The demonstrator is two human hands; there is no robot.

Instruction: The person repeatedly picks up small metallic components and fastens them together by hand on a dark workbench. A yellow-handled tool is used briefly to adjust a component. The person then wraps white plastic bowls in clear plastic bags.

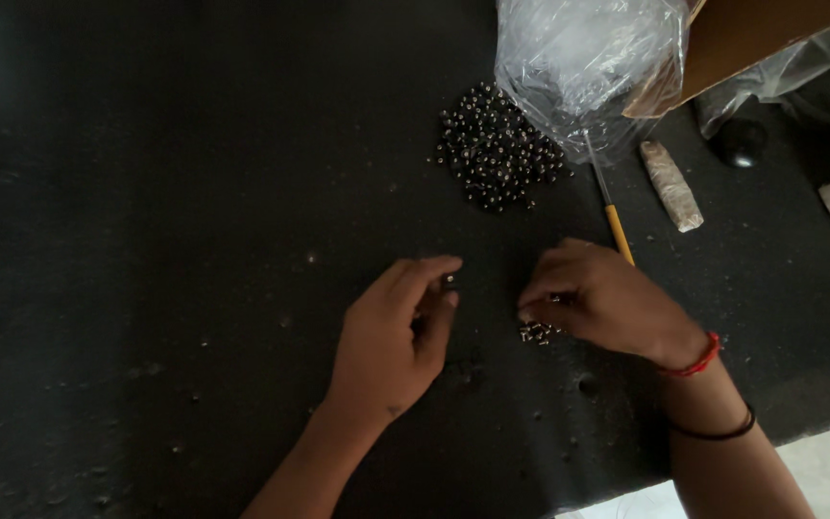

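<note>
Where hands point(492, 317) pinch beads point(538, 333) — clear bag point(588, 67) behind.

Tiny bead point(450, 281) at left hand point(391, 341) fingertips, too small to make out.

The scene was dim and underexposed, the black mat point(146, 240) swallowing most detail and darkening toward the left corners. Light came from the upper right, where the clear plastic bag point(588, 67) caught white glare. The heap of dark beads point(497, 149) showed small glints. Focus was soft throughout, with slight grain and faint shadows under both hands.
</note>
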